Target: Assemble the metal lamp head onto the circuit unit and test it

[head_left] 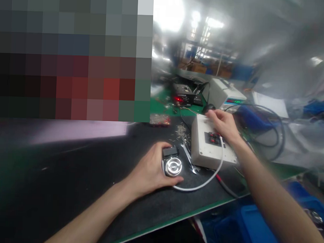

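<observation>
My left hand is curled round a small round metal part with a black block on top, holding it on the black mat. A white cable runs from that part up to a white box with red and black terminals. My right hand rests on top of the white box with its fingers bent over the far edge; whether they hold anything is hidden. A small silver wrench lies between the metal part and the box.
A pile of small metal pins lies behind the wrench. Further back stand a black unit with a red display and a white instrument. Dark cables loop at right. Blue bins sit below the table's green edge.
</observation>
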Demonstrator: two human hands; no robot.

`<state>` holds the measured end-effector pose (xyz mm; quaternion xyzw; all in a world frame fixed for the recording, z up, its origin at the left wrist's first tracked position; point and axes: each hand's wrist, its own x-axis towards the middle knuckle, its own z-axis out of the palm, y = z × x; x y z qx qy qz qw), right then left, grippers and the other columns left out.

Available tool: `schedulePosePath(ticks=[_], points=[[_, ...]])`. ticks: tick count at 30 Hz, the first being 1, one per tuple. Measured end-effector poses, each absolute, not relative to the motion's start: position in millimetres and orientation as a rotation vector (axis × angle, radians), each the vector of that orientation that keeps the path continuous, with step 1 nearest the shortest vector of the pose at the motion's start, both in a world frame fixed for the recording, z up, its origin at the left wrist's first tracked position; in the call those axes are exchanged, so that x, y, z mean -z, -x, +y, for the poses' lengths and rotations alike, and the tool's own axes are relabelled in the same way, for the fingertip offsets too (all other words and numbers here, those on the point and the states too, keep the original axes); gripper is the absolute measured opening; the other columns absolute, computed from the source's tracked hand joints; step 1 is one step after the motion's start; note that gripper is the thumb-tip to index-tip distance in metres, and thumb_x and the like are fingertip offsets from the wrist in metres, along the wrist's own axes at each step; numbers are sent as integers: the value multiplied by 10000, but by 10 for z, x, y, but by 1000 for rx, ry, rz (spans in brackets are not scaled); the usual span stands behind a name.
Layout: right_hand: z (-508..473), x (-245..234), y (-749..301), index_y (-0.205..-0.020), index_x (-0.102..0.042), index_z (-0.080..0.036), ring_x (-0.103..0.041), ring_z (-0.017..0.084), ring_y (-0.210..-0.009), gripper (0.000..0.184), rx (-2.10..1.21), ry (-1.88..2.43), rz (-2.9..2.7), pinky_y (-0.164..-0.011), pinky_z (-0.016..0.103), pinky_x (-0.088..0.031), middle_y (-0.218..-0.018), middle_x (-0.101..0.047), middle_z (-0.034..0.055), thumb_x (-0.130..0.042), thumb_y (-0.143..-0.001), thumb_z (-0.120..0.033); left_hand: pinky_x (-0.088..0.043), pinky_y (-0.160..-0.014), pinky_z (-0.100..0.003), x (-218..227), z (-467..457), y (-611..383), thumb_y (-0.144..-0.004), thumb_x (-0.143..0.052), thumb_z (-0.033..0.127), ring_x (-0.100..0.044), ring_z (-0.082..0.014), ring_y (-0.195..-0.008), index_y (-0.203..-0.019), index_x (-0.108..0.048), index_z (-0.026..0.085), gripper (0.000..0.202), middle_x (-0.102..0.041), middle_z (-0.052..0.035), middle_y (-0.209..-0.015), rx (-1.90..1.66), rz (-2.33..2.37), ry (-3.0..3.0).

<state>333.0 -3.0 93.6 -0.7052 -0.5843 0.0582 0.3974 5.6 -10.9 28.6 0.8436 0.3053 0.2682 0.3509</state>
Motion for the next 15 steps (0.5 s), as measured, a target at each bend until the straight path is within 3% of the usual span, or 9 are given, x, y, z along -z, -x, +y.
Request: schedulePosePath(ticks=[4, 7, 9, 11, 15], points=[[-364, -996, -3230, -825, -664, -191, -649, 230, -788, 490, 267, 1629, -1030, -774, 336, -494, -825, -696, 65, -453, -1052, -571, -557, -981, -552, -237, -83, -45, -649, -969, 469, -612, -359, -1174, -1353, -451, 242, 903, -572, -112, -1285, -698, 793, -2176], [-830, -1007, -3085, -789, -636, -218, -593, 219, -672, 439, 199, 1652, -1023, -679, 336, -454, -722, -637, 34, -513, -1045, -553, -511, -1074, -615, -268, -79, 3, -674, -950, 539, -540, -402, -1290, -1413, -423, 243, 955, -508, -155, -1410, -758, 762, -2214], [-1136, -981, -2966, -772, -637, -231, -572, 216, -661, 410, 113, 1736, -1176, -652, 342, -420, -716, -624, 25, -561, -1032, -539, -475, -1118, -632, -380, -126, 5, -819, -843, 521, -479, -410, -1358, -1443, -403, 235, 816, -450, -179, -1479, -841, 718, -2313], [-1348, -933, -2862, -807, -656, -243, -569, 220, -680, 341, 71, 1800, -1355, -652, 352, -402, -741, -626, 22, -628, -1000, -524, -468, -1133, -615, -554, -229, -75, -946, -706, 406, -463, -388, -1376, -1446, -413, 228, 607, -454, -176, -1481, -912, 623, -2481], [-1414, -820, -2802, -833, -638, -239, -590, 247, -791, 275, -17, 1778, -1551, -700, 357, -407, -812, -635, 42, -659, -975, -473, -447, -1174, -540, -877, -508, -543, -1003, -536, 210, -491, -332, -1343, -1394, -480, 187, 395, -542, -151, -1392, -840, 416, -2745]])
